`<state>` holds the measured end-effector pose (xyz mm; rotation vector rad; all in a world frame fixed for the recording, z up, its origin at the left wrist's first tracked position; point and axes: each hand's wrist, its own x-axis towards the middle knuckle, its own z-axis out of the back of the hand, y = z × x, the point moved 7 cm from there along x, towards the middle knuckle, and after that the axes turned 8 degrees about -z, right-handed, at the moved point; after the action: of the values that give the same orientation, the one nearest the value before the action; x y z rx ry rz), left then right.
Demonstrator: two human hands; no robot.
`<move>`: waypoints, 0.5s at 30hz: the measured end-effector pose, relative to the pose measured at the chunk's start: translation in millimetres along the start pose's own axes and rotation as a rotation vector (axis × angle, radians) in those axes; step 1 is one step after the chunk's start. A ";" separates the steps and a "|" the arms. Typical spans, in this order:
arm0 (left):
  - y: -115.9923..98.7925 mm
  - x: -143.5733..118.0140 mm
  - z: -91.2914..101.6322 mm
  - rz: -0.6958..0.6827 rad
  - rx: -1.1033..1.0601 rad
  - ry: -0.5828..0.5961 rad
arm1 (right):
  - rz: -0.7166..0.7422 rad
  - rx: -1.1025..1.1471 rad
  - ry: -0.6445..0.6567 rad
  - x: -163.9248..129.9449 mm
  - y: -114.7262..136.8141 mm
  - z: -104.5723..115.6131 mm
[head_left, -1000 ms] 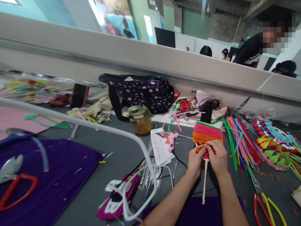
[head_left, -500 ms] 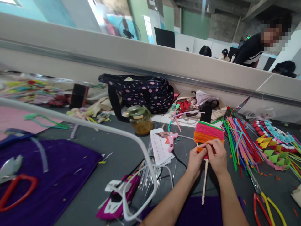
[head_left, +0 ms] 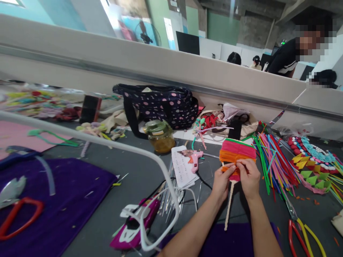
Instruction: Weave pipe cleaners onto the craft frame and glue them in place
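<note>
My left hand (head_left: 223, 181) and my right hand (head_left: 249, 177) both pinch a flat pipe-cleaner piece (head_left: 237, 147) banded in green, pink and orange. Their fingertips meet at the lower part of its orange band, with thumbs and forefingers closed. Below them a cream twisted stem (head_left: 229, 207) hangs down from the piece, its lower end free. The fingers hide part of the lower orange and pink edge. Left of my hands, on the grey table, a pink glue gun (head_left: 197, 160) lies partly on printed cards (head_left: 182, 173).
Loose pipe cleaners (head_left: 280, 164) fan out at right, above a tool with red and yellow handles (head_left: 300, 226). A bent white tube (head_left: 160, 162) crosses the left side, over purple cloth (head_left: 80, 189). A lidded jar (head_left: 160, 139) and dark bag (head_left: 166, 109) stand behind.
The banded piece has turned slightly, so the lower end of its stem now points farther left. My fingers have shifted a little on the orange band.
</note>
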<state>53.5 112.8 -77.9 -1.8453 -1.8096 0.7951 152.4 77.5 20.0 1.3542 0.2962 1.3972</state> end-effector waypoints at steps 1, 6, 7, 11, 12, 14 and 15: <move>0.5 -0.4 -0.3 0.005 0.009 0.002 | -0.001 0.004 -0.005 -0.1 0.0 0.2; -2.6 -1.9 -1.3 -0.021 0.035 -0.011 | -0.033 0.001 -0.051 0.0 -5.2 3.9; -3.2 -2.2 -1.3 -0.025 0.041 -0.014 | -0.042 -0.003 -0.063 -0.3 -7.1 4.7; -6.5 -3.8 -4.0 -0.054 0.111 0.023 | -0.082 -0.034 -0.084 -2.8 -14.9 4.2; -7.5 -4.3 -5.1 -0.066 0.131 0.038 | -0.089 -0.046 -0.079 -3.4 -16.1 3.1; -8.5 -5.2 -7.2 -0.080 0.165 0.062 | -0.089 -0.081 -0.069 -4.2 -15.9 1.0; -8.5 -5.6 -8.2 -0.083 0.180 0.072 | -0.076 -0.106 -0.067 -4.3 -14.3 0.5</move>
<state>52.8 108.4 -65.6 -1.6538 -1.6994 0.8214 158.9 78.9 6.7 1.2867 0.2239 1.2839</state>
